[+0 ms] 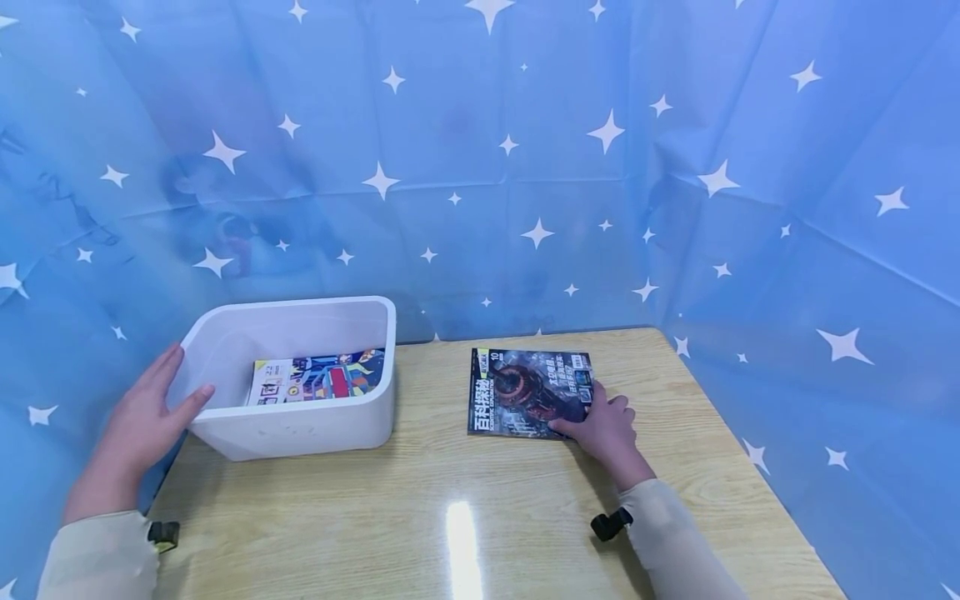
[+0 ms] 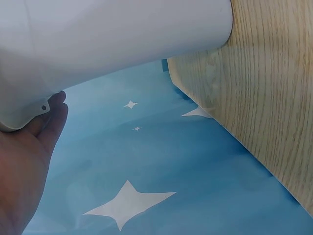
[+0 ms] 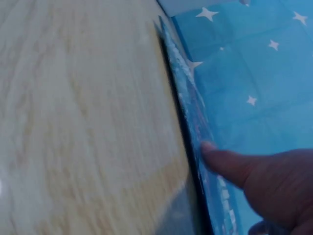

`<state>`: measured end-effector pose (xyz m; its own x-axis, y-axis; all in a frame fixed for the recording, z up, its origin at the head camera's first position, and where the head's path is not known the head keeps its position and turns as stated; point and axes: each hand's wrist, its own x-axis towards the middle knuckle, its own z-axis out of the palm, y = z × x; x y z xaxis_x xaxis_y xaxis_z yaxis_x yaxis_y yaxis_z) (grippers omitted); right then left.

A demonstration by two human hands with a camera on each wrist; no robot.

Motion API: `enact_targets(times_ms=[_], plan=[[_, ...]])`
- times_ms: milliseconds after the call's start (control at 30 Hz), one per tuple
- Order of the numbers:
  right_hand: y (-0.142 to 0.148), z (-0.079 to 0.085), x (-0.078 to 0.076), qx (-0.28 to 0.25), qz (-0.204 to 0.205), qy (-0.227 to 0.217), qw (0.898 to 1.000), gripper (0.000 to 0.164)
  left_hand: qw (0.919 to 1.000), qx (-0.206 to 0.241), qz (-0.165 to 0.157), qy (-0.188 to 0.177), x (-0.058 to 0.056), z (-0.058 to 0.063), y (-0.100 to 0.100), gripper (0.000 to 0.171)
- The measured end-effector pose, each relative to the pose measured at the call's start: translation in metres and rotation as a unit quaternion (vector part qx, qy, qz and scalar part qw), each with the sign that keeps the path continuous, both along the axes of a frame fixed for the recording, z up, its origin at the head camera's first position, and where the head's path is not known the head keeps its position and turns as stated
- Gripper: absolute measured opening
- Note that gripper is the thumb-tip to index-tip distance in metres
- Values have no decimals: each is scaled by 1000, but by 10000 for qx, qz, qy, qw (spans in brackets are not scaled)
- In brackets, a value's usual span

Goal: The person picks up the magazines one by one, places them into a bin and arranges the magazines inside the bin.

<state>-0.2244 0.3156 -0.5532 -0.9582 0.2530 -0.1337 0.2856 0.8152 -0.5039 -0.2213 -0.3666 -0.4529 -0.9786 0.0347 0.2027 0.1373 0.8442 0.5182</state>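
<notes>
A white plastic bin point(image 1: 292, 429) stands at the table's left side, with a colourful magazine point(image 1: 318, 377) lying inside. My left hand point(image 1: 150, 408) grips the bin's left end, its thumb at the rim and its fingers along the outer wall. In the left wrist view, the fingers point(image 2: 56, 115) reach round behind the bin's edge. Farther right, a dark magazine point(image 1: 525, 396) with white Chinese lettering lies on the tabletop. My right hand point(image 1: 607, 429) pinches its right edge, thumb on the cover. The right wrist view shows the thumb point(image 3: 225, 161) pressing the cover; the fingers beneath are mostly hidden.
The light wood table point(image 1: 360, 517) has its right edge running diagonally toward the front. A blue curtain point(image 1: 450, 125) with white stars hangs behind and along both sides. A strip of glare point(image 1: 463, 550) shows at the front.
</notes>
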Motion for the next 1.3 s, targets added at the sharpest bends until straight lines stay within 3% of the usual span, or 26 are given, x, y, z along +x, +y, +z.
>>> enact_targets(times_ms=[333,600,900,1100,1300], plan=[[-5,6,-3,182,-80,-193,9996,127,10000,6,5,10,-2,-3,-1,89],[1,15,-6,7,-102,-374,9992,129,9999,19,52,-103,-1,0,0,91],[19,19,-6,-1099,155,-333,9933,122,9998,46,73,-178,0,0,1,93],[34,16,-8,-1492,543,-267,9870,118,9999,30,55,-85,0,-1,1,91],[48,12,-11,-2460,788,-475,9649,121,10000,12,52,-53,0,-1,2,90]])
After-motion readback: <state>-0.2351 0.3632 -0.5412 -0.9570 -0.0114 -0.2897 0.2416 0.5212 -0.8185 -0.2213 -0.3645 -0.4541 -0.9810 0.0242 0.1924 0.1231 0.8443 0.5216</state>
